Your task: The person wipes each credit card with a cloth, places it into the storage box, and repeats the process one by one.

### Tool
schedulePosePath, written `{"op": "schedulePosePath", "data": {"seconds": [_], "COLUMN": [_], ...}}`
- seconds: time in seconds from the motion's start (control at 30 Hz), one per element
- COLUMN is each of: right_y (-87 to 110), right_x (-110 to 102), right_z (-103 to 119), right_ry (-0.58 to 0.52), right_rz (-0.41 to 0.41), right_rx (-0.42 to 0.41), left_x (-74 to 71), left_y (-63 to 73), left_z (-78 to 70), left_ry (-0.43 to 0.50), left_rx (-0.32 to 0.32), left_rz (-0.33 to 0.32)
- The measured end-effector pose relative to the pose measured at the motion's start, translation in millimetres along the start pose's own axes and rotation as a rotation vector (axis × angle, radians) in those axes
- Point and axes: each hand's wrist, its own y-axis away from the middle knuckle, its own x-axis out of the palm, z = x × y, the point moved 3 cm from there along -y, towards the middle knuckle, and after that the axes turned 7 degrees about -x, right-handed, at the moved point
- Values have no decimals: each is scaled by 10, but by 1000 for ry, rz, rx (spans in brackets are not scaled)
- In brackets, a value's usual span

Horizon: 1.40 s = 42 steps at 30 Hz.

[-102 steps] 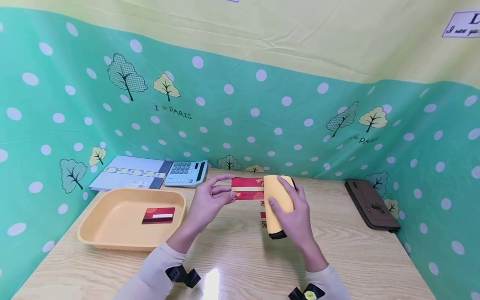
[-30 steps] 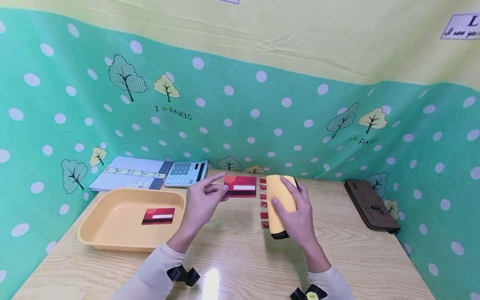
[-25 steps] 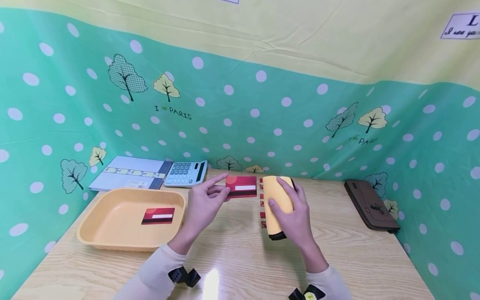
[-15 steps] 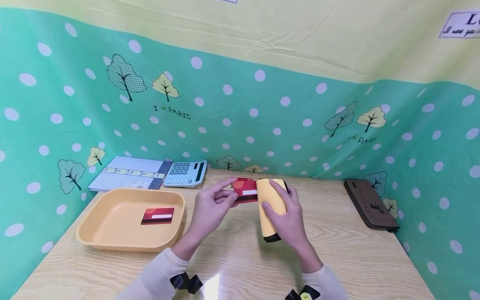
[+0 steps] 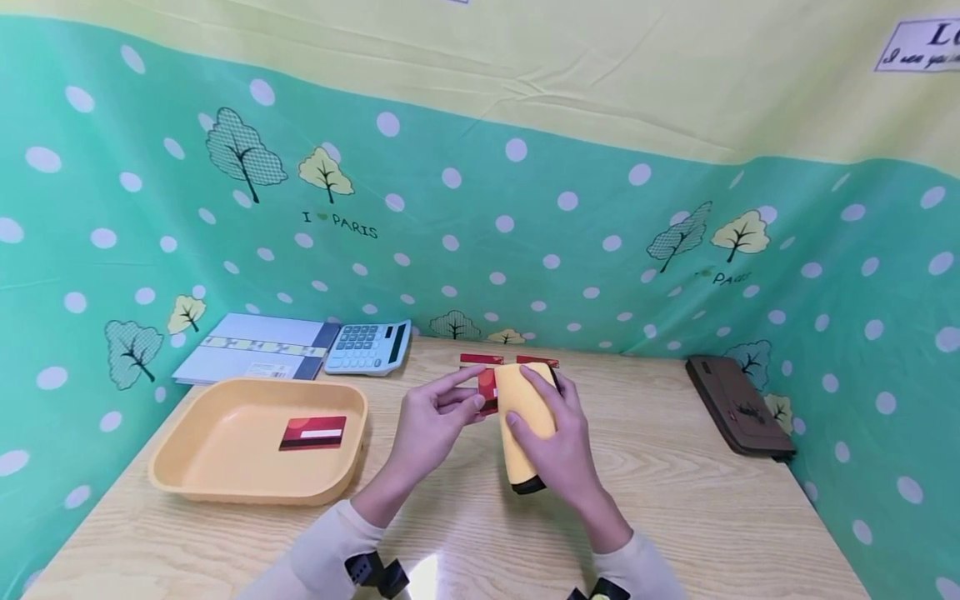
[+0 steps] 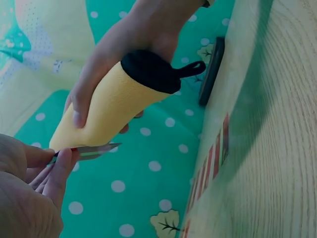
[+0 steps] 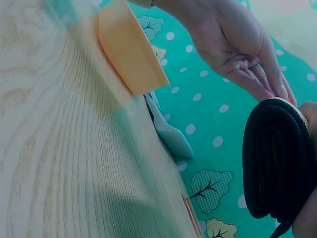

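My left hand pinches a red bank card by its left end, thumb against the fingers. My right hand grips a thick yellow folded cloth with a black end. The cloth covers the right part of the card. In the left wrist view, the card's thin edge pokes out under the cloth, whose black end carries a loop. Dark layered folds of the cloth fill the right side of the right wrist view.
Left of the hands, an orange-yellow tray holds another red card. Behind it are a blue calculator and a white-blue folder. More red cards lie beyond the hands. A brown wallet lies at right.
The card has been turned over since the oldest frame, so its white-strip face shows. Lately the cloth has moved left over the card, and the hands have come closer together.
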Motion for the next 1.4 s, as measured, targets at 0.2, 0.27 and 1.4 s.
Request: {"op": "schedulePosePath", "data": {"seconds": [0.2, 0.27, 1.4], "right_y": [11, 16, -87], "right_x": [25, 32, -198], "right_z": [51, 67, -60], "right_ry": [-6, -6, -11], "right_rz": [-1, -1, -72], "right_rx": [-10, -21, 18], "left_x": [2, 5, -115], "left_y": [-13, -15, -4], "left_z": [30, 36, -98], "left_ry": [46, 62, 60], "left_rx": [-21, -28, -27], "left_rz": [13, 15, 15]}}
